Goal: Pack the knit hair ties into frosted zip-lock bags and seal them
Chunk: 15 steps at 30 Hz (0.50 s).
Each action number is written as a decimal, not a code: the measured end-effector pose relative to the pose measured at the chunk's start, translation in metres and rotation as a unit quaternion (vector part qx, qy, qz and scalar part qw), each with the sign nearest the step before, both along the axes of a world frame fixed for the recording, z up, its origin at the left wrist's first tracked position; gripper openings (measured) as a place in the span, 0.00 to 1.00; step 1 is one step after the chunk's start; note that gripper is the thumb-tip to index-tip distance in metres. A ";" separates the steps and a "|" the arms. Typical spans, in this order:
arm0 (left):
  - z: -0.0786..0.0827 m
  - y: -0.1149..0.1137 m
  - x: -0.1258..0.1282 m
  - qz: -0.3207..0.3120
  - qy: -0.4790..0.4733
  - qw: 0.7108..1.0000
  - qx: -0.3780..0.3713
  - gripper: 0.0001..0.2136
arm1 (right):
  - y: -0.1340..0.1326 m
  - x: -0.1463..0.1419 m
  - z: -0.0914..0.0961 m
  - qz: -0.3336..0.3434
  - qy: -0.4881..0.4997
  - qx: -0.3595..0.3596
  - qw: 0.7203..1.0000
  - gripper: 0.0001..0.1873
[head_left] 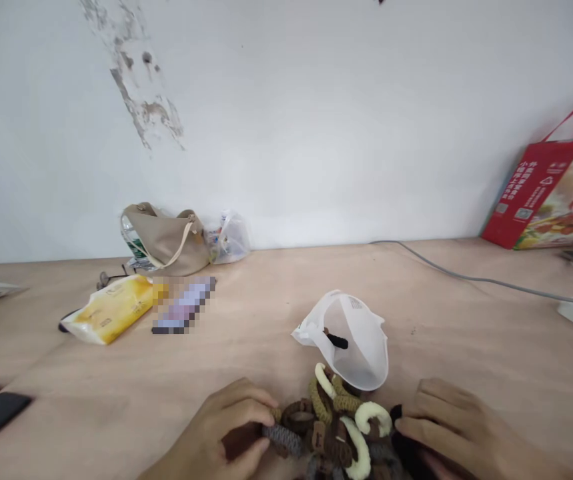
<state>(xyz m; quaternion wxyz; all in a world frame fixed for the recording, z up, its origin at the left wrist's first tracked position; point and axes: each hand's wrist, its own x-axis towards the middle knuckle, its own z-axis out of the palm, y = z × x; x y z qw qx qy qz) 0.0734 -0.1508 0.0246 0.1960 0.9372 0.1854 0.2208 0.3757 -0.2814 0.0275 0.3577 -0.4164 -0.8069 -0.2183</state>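
A heap of knitted hair ties (339, 427) in brown, olive, cream, grey and black lies at the near edge of the view. At the heap's left side, my left hand (231, 427) is closed, its thumb and fingers at the end of a grey hair tie (282, 439). My right hand (459, 430) is on the right side, its bent fingers closed at a black hair tie (403, 443); its thumb is mostly hidden. Just behind the heap, an opened white plastic bag (359, 333) lies with a black piece (337, 341) in its mouth.
Left on the table are a yellow tissue pack (116, 310), a blurred phone-like item (186, 307), glasses (111, 277), a beige bag (166, 237) and a clear plastic bag (233, 238). A grey cable (446, 270) and a red shopping bag (541, 193) are at right.
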 end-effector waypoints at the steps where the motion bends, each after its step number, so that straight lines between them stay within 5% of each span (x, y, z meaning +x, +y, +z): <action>1: -0.001 0.000 0.001 -0.003 0.003 1.000 -0.007 0.11 | -0.001 0.001 -0.001 0.003 0.000 -0.002 1.000 0.17; 9: 0.006 -0.006 0.006 -0.044 -0.006 0.999 0.017 0.19 | 0.005 -0.002 -0.003 -0.056 0.021 0.015 0.998 0.18; 15: 0.009 -0.011 0.015 -0.103 -0.095 0.987 0.078 0.10 | -0.001 0.012 -0.021 -0.043 0.020 -0.056 0.997 0.13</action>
